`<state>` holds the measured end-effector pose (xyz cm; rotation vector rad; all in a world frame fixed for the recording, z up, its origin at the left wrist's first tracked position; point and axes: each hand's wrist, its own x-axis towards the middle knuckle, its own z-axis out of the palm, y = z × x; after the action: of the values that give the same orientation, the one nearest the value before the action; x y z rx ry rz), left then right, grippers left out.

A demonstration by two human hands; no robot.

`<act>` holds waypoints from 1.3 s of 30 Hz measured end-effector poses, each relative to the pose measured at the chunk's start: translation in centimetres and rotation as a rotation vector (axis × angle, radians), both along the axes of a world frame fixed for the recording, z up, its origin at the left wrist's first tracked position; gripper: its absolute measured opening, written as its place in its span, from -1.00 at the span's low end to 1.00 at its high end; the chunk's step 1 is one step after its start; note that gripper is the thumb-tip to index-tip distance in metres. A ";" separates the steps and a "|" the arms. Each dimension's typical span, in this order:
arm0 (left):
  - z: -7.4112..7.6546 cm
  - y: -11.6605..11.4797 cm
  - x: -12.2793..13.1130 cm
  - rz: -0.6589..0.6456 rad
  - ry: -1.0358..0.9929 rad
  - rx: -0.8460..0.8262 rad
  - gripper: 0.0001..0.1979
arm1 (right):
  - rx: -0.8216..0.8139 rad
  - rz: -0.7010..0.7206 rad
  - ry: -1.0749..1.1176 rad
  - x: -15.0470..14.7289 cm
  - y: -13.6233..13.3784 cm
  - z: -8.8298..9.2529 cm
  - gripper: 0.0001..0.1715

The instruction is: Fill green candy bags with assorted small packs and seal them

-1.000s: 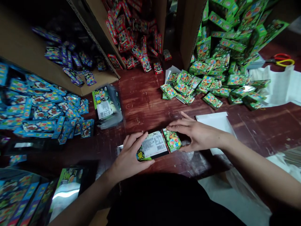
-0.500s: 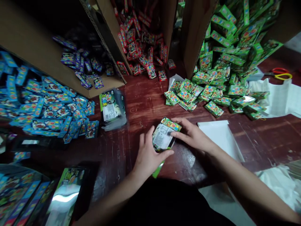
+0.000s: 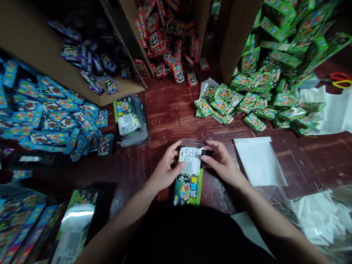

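In front of my body, a printed clear plastic box (image 3: 189,179) with green and black artwork and a white label lies between my hands. Its see-through end (image 3: 192,141) points away from me. My left hand (image 3: 167,167) grips the left side, thumb over the label and fingers curled at the edge. On the opposite side, my right hand (image 3: 222,161) pinches the upper right corner with thumb and fingers. Whether anything is inside the box I cannot tell. Beyond it to the left lies a stack of similar flat plastic boxes (image 3: 129,119).
Small green boxes (image 3: 254,123) spill from a carton at the right. Blue packs (image 3: 49,121) pile up at the left; purple packs (image 3: 96,66) and red packs (image 3: 177,71) sit in cartons (image 3: 123,84) behind. A white tray-like sheet (image 3: 260,161) and scissors (image 3: 341,80) lie right.
The plastic box has turned from a tilt to nearly straight, its clear end now showing. A small green box seen at its far end is out of sight. My right hand has shifted to the corner.
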<state>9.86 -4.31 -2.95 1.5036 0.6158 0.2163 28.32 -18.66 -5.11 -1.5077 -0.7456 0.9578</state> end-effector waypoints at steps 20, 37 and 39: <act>1.7 2.8 -1.1 0.089 0.113 0.093 -0.78 | -0.039 0.119 -0.140 -2.3 2.3 2.4 -0.77; 1.0 4.7 -1.1 -0.105 0.159 0.115 -0.72 | -0.028 0.183 -0.040 -1.3 1.2 3.7 -0.68; 0.2 5.2 -0.7 -0.134 0.203 0.206 -0.71 | 0.032 0.210 -0.335 0.9 0.3 3.7 -0.64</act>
<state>9.13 0.90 -2.78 1.7738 0.6662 0.0231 29.23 -18.36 -1.46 -1.6039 -1.1731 0.8503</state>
